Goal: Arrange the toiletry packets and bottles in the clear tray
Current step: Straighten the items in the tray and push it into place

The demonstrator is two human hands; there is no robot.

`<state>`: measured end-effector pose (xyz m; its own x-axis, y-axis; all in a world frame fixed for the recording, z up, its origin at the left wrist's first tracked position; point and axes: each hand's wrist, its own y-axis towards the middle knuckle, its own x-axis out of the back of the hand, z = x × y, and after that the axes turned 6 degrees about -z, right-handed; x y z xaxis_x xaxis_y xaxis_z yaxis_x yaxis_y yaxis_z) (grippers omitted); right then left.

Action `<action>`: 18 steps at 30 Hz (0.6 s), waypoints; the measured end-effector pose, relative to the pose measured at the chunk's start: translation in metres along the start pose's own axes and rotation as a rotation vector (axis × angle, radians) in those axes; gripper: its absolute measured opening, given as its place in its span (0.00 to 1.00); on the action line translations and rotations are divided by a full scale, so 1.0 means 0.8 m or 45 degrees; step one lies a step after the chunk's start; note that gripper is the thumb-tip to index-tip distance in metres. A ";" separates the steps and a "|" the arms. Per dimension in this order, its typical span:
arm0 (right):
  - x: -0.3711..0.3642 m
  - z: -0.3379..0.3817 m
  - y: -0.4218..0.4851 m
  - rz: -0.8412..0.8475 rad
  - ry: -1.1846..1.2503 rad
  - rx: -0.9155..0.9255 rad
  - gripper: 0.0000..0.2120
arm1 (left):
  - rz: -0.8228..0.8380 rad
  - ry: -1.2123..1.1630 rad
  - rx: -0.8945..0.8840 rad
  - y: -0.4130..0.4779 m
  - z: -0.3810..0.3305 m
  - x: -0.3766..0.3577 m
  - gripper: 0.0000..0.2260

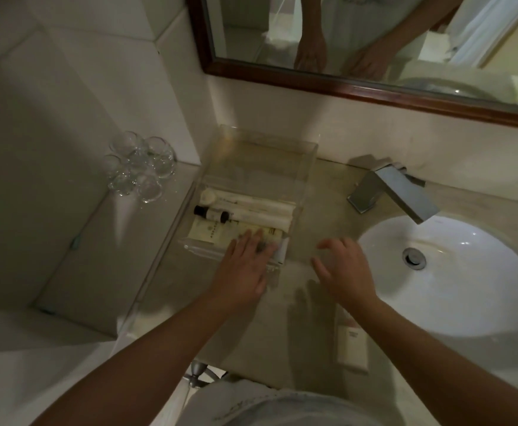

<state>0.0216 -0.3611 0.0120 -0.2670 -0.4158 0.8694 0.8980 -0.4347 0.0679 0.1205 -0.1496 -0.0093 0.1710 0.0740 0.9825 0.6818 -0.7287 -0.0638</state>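
The clear tray (308, 155) stands on the counter left of the sink. Its near half holds long white packets (263, 210), a small bottle with a black cap (211, 214) and a cream packet (207, 232). My left hand (245, 265) lies flat over the tray's near edge, fingers spread on a packet and a white tube (282, 252) at the near right corner. My right hand (343, 265) hovers over the bare counter just right of the tray, fingers apart and blurred, holding nothing. A white packet (352, 345) lies on the counter near my right forearm.
Several upturned glasses (139, 169) stand on the ledge to the left. A square metal faucet (396, 192) and the white sink basin (454, 272) are to the right. A framed mirror (374, 90) hangs on the wall behind.
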 end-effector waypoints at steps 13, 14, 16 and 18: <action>0.027 -0.069 -0.103 0.491 -0.506 -0.048 0.42 | 0.070 0.111 0.001 0.007 -0.031 -0.007 0.37; 0.026 -0.065 -0.099 0.472 -0.523 -0.032 0.38 | 0.067 0.067 0.015 0.006 -0.031 -0.006 0.38; 0.026 -0.056 -0.092 0.518 -0.466 -0.058 0.31 | 0.017 -0.070 0.066 0.002 -0.034 -0.002 0.38; 0.029 -0.047 -0.083 0.607 -0.257 -0.174 0.26 | -0.112 -0.192 0.125 -0.004 -0.036 0.003 0.36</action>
<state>-0.0573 -0.3722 0.0090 0.2439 -0.4367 0.8659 0.8460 -0.3407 -0.4101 0.0983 -0.1670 -0.0014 0.2076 0.2412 0.9480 0.7638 -0.6454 -0.0031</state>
